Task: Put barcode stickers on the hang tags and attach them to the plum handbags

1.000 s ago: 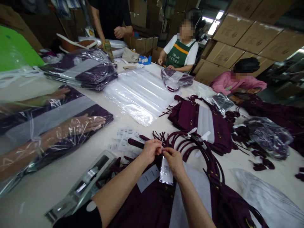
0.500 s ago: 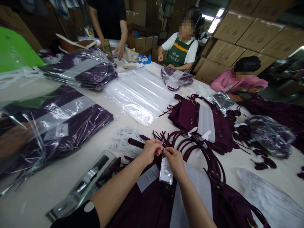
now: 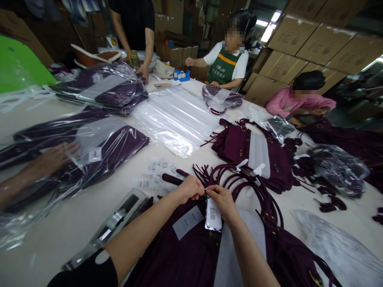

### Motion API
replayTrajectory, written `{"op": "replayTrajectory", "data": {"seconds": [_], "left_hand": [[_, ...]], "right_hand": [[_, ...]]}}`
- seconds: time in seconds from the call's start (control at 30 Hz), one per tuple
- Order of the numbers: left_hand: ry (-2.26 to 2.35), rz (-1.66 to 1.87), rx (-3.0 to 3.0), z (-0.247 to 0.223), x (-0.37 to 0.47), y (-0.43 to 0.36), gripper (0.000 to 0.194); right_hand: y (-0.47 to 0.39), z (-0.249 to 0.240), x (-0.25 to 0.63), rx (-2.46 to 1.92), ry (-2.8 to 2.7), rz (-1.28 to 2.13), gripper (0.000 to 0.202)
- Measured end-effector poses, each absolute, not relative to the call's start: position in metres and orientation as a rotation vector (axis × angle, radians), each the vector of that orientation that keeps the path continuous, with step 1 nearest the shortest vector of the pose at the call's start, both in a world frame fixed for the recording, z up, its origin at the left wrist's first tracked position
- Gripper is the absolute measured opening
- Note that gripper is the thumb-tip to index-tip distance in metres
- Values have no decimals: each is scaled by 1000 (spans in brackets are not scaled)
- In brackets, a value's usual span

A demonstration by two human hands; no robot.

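Note:
My left hand (image 3: 191, 189) and my right hand (image 3: 220, 199) meet at the fingertips, both pinched around something too small to make out. Just below them hangs a small plastic-sleeved tag (image 3: 213, 215) with a barcode. To its left, a larger grey-white tag (image 3: 188, 222) lies on a dark purple bag (image 3: 182, 255). A white wrapping strip (image 3: 253, 231) crosses the bag beneath my right forearm. Looped purple handles (image 3: 263, 191) curve to the right of my hands.
A tape dispenser (image 3: 110, 227) stands left of my arm, with label sheets (image 3: 158, 173) above it. Clear plastic bags (image 3: 179, 119) lie mid-table. Another person's hand (image 3: 56, 157) is inside a bagged purple item at left. More purple bags (image 3: 233, 139) and co-workers are beyond.
My fingertips have come closer together, and the sleeved tag has shifted slightly right, its barcode now showing. At left, the other person's hand has moved right with the bagged item.

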State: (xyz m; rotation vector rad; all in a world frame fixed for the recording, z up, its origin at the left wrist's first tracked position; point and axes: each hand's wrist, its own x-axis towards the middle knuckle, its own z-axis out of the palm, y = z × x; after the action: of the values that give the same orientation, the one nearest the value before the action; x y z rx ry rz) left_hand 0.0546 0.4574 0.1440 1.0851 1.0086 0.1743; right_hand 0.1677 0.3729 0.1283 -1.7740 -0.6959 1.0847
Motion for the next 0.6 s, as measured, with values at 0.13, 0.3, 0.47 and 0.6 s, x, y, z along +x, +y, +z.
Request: {"op": "replayTrajectory", "data": {"seconds": [0.13, 0.3, 0.47, 0.6], "left_hand": [[1001, 157, 1081, 146, 52, 458, 15], [882, 214, 958, 152, 45, 457, 9], [733, 237, 818, 153, 33, 449, 18], [677, 227, 765, 149, 17, 439, 28]], "right_hand": [[372, 133, 168, -1717, -612, 1148, 16], [363, 148, 172, -1629, -461, 1271, 32], [348, 159, 172, -1576, -336, 1333, 47], [334, 163, 167, -1565, -270, 1311, 53]]}}
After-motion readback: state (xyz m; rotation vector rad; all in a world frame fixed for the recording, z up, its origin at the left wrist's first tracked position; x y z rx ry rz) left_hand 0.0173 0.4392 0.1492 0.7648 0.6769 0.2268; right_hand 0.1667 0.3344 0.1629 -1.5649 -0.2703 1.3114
